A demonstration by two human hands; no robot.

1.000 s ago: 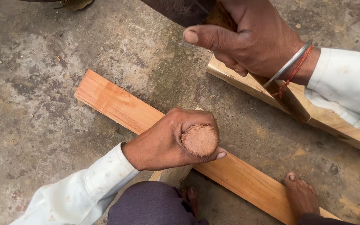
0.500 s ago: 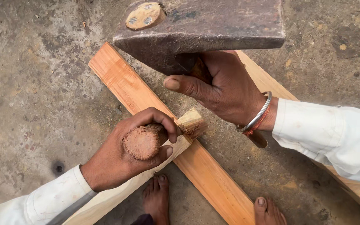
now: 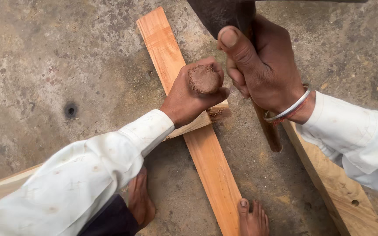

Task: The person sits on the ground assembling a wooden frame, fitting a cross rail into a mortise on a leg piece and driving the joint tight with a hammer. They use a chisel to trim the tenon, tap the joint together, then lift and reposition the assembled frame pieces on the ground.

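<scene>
In the centre of the frame the left hand (image 3: 192, 94) is closed in a fist around a wooden handle with a round frayed top (image 3: 204, 79), standing upright over an orange plank (image 3: 206, 153) that runs from upper centre down to the bottom. Just to the right, the right hand (image 3: 263, 65) grips tightly the hammer (image 3: 224, 15) near its dark iron head; its wooden shaft points down toward a pale board (image 3: 342, 192) at lower right

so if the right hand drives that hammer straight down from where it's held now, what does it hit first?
Most likely the frayed top of the wooden-handled tool gripped upright in the left hand. The right hand holds the hammer just above and beside it. Depth is unclear from this single view, so it might instead graze the left hand's fingers.
</scene>
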